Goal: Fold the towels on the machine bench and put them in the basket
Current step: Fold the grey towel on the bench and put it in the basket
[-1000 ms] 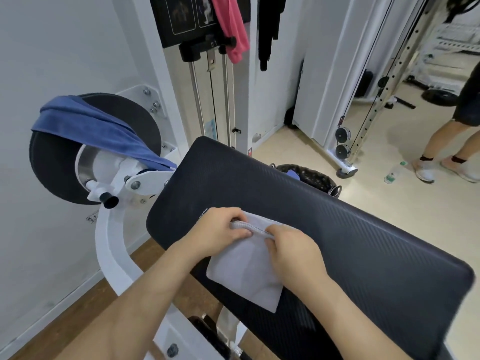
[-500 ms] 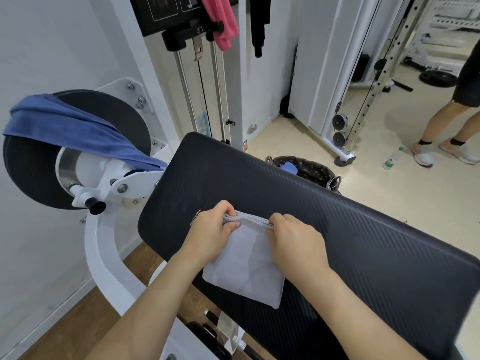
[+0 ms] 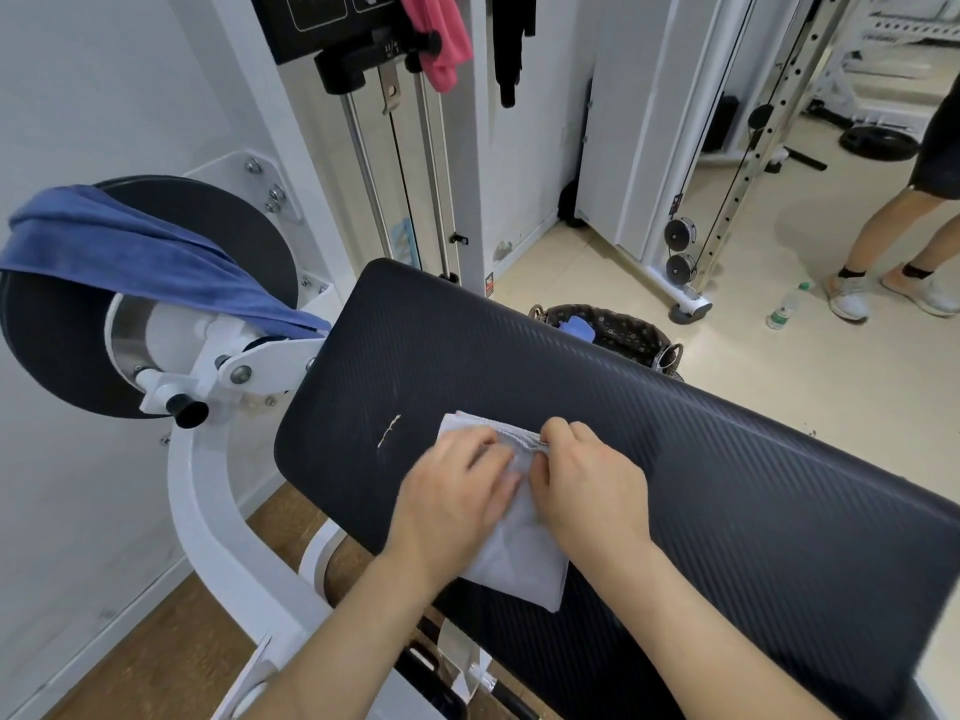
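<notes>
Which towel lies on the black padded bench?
The pale grey folded towel; the blue towel drapes over the round black pad, the pink towel hangs higher up.

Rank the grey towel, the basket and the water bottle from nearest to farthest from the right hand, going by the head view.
1. grey towel: on the bench, pinched by the right hand.
2. basket: on the floor behind the bench.
3. water bottle: farther out on the floor, to the right.

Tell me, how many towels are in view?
3: a grey towel on the bench, a blue towel draped over the round pad, a pink towel hanging above. More may hide in the basket.
</notes>
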The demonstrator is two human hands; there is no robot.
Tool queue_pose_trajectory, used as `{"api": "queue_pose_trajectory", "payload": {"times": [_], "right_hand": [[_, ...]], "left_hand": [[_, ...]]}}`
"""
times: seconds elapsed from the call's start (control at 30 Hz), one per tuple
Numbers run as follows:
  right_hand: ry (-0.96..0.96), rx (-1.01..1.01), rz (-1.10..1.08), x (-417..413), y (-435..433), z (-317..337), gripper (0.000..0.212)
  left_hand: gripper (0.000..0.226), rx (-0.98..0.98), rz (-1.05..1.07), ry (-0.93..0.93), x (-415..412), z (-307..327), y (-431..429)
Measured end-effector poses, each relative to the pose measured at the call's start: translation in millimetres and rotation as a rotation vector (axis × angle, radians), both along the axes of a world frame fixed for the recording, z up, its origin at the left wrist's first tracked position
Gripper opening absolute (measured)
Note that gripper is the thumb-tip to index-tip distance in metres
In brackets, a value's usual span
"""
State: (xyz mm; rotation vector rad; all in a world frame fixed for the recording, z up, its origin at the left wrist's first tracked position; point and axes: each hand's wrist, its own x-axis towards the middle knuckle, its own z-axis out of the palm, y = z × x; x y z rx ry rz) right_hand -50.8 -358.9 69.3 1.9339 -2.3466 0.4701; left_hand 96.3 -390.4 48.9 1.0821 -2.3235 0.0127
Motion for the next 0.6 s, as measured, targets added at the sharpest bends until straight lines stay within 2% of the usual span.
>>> {"api": "queue_pose_trajectory", "payload": {"times": [0.1, 0.2, 0.27, 0.33, 0.47, 0.6], "right_hand": [[0.033, -0.03, -0.004, 0.4, 0.4, 3.4, 0.024], [0.016, -0.162, 0.093, -2.2, 13.9, 11.3, 0.023], [0.005, -0.182, 0.252, -1.5, 32.8, 13.3, 0.035], [0.027, -0.113, 0.385, 0.3, 53.8, 3.9, 0.046], [0.128, 0.083, 0.347, -4.4, 70.5, -23.8, 0.058], [0.193, 0.127, 0.353, -6.1, 68.5, -29.3, 0.069]], "left_hand": [[0.076, 0.194, 0.017, -0.217, -1.3, -23.1, 17.9], [0.099, 0.247, 0.048, -0.353, -3.1, -32.2, 23.5], [0.098, 0.248, 0.054, -0.391, -5.8, -31.7, 22.5], [0.089, 0.248, 0.065, -0.411, -6.0, -30.4, 21.6], [0.095, 0.265, 0.013, -0.456, -1.5, -30.6, 18.6], [0.093, 0.318, -0.092, -0.413, 13.4, -15.5, 18.6]]}}
